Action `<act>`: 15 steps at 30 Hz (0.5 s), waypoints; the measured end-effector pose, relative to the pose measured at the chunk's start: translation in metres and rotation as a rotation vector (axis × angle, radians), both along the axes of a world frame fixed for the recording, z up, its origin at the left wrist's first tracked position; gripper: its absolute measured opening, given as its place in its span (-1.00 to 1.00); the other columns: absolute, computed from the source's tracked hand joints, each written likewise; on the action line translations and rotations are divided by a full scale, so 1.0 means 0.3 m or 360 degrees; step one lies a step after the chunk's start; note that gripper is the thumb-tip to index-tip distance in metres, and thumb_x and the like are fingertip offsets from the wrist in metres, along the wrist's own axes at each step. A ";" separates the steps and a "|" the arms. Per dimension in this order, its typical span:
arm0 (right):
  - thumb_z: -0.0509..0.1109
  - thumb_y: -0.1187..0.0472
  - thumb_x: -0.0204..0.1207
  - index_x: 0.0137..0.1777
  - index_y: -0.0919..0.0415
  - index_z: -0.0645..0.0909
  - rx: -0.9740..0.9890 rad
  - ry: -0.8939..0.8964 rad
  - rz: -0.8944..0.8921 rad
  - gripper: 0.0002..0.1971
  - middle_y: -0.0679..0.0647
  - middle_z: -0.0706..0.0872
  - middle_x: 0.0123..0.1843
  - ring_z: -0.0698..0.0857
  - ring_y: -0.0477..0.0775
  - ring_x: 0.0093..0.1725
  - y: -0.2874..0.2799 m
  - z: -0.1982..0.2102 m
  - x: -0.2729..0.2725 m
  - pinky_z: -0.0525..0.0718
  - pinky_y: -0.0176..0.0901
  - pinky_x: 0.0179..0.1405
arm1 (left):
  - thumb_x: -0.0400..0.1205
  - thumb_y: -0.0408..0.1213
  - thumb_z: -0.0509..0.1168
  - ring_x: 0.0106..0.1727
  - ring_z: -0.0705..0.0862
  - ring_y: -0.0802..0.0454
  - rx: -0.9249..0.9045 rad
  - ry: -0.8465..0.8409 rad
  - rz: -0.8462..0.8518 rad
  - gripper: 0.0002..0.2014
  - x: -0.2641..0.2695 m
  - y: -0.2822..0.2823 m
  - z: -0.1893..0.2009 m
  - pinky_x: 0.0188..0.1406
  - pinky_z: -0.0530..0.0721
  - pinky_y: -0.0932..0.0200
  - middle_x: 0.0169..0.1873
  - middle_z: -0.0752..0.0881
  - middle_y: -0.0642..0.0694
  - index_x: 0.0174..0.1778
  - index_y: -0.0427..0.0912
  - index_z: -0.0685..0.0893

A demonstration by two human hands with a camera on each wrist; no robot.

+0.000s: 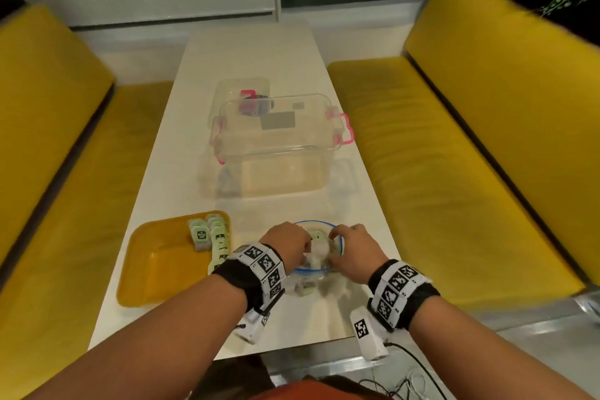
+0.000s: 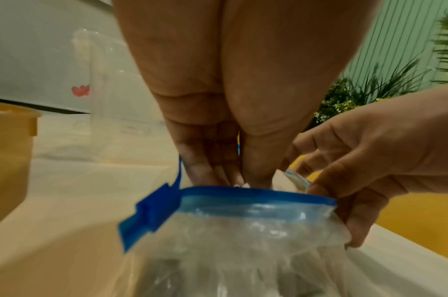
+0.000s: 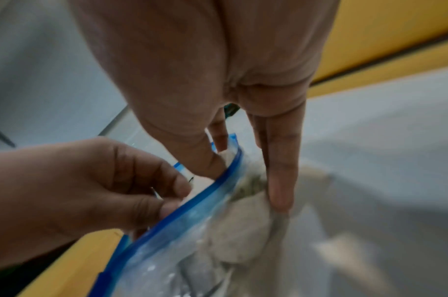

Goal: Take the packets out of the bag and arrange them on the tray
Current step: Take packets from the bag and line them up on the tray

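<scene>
While both hands work at the bag [image 1: 319,256], its blue zip mouth gapes open near the desk's [image 1: 253,52] front edge. Left hand [image 1: 287,245] has fingers dipped inside; can't tell if they grip a packet. Right hand [image 1: 352,248] pinches the bag's rim on the right side. Yellow tray [image 1: 152,269] sits just left of the bag w/ pale green packets [image 1: 212,239] along its right side. Clear tub [image 1: 279,143] w/ pink latches stands behind, a smaller clear box [image 1: 242,91] beyond it. Yellow benches [image 1: 454,146] flank the desk.
</scene>
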State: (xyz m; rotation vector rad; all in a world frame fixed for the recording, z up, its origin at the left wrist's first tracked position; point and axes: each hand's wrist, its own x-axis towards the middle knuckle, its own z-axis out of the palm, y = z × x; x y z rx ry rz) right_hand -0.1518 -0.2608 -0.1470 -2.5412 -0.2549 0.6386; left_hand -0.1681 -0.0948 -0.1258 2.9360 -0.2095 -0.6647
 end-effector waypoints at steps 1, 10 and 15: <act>0.50 0.16 0.45 0.35 0.03 0.52 0.0053 0.0019 0.0003 -0.54 0.18 0.46 0.29 0.71 0.27 0.01 0.003 0.001 -0.004 0.71 -0.04 0.09 | 0.60 -0.26 0.31 0.14 0.68 -0.14 -0.0021 -0.0043 0.0049 -0.78 0.006 0.003 -0.007 0.08 0.62 0.06 0.09 0.75 -0.13 0.14 -0.07 0.73; 0.40 0.42 0.44 0.51 0.08 0.48 0.0274 -0.0045 0.0074 -0.39 0.20 0.53 0.39 0.59 0.20 0.33 0.025 -0.006 0.008 0.49 -0.28 0.20 | 0.59 -0.07 0.34 0.11 0.67 -0.10 -0.0233 -0.0166 0.0366 -0.69 0.000 0.000 -0.027 0.02 0.59 0.07 0.06 0.74 -0.06 0.23 -0.03 0.62; 0.45 0.34 0.45 0.51 0.08 0.47 0.0241 -0.0044 0.0095 -0.40 0.19 0.53 0.39 0.59 0.18 0.34 0.025 -0.015 0.008 0.54 -0.17 0.29 | 0.59 -0.13 0.31 0.02 0.66 -0.09 -0.0195 -0.0140 0.0301 -0.84 -0.003 0.003 -0.019 -0.10 0.52 0.13 0.06 0.64 -0.06 0.06 0.00 0.66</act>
